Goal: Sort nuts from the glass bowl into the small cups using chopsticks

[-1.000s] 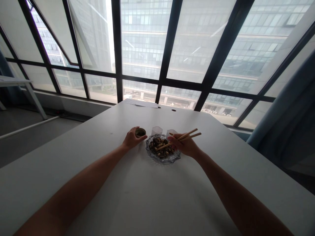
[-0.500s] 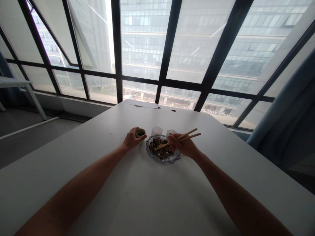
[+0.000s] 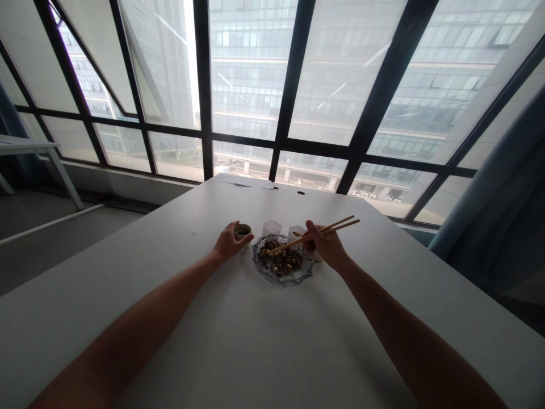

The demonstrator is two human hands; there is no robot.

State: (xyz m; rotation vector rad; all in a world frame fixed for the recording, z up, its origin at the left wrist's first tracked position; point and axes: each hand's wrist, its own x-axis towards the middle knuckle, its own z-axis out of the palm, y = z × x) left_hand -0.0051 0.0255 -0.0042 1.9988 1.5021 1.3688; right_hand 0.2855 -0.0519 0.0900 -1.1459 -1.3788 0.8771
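My left hand [image 3: 230, 241] is wrapped around a small greenish cup [image 3: 242, 230] standing on the table, left of the plate. In my right hand [image 3: 326, 244] is a pair of wooden chopsticks [image 3: 340, 223], their tips over the left part of the heap. A scalloped clear glass plate [image 3: 283, 281] holds a mixed heap of dark and pale pieces, like seeds and nuts [image 3: 283, 262]. Just behind it stand two small clear cups, the left cup [image 3: 271, 228] and the right cup [image 3: 296, 232]; the right one has something brownish inside. A pale object [image 3: 317, 255] shows partly beneath my right hand.
The white table [image 3: 264, 341] stretches to the windows. Papers [image 3: 247, 182] lie at its far edge, near a dark round hole [image 3: 301, 193]. Another white table [image 3: 25, 145] stands at far left, and a blue curtain [image 3: 489, 204] hangs on the right.
My right hand has moved a little right with the chopsticks, uncovering more of the right clear cup and the pale object. The left hand stays on the greenish cup.
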